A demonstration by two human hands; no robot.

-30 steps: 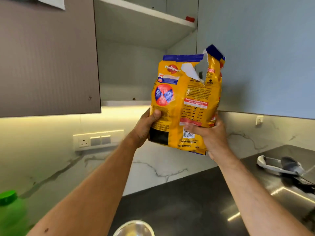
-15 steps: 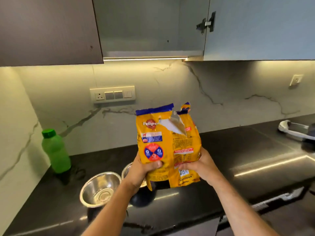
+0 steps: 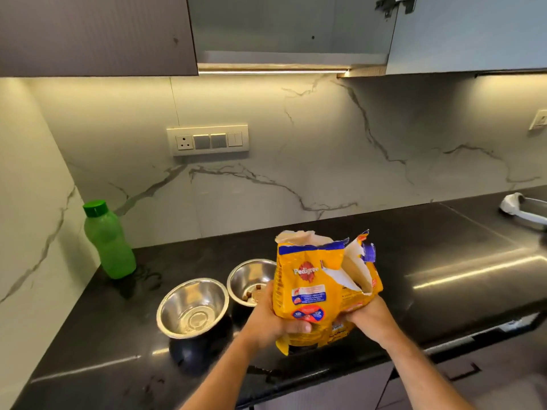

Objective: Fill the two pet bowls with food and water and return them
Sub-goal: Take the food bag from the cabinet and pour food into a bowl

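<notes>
Both my forearms reach forward; my left hand (image 3: 273,316) and right hand (image 3: 368,316) each grip with curled fingers (image 3: 299,327).

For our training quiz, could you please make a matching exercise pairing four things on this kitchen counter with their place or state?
Things:
1. bottle
2. left bowl
3. right bowl
4. food bag

Descriptions:
A. torn open at the top, held upright by the left hand and right hand
B. a few brown pellets inside
C. green, capped, standing in the corner by the wall
D. steel, no pellets inside

Pairs: 1-C, 2-D, 3-B, 4-A
</notes>
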